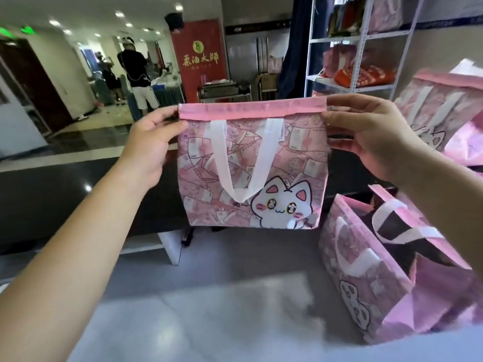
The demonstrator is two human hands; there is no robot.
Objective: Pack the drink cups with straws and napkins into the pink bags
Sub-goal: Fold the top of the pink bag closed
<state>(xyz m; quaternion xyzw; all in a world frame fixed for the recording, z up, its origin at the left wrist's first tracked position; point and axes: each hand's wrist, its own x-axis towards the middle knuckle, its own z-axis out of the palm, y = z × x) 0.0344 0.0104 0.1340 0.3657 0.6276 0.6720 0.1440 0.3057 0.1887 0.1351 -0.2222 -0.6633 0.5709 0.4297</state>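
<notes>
Left hand (pixel 154 150) and right hand (pixel 371 137) are each pinching a top corner of the pink bag (pixel 251 165), holding it aloft over the far edge of the table (pixel 209 296); judged risk: such light corner pinches are leaving the folded-over top liable to slip or unroll, dropping the bag.

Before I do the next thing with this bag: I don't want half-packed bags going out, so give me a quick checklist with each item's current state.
1. Left hand grips one top corner of the pink bag: ok.
2. Right hand pinches the other top corner: ok.
3. Top flap folded over evenly: ok.
4. Cup, straw and napkin inside the pink bag: cannot tell, it is closed.
5. Open bag standing ready on the table: ok.
6. Cups, straws and napkins within sight for packing: not ok, none visible.
</notes>
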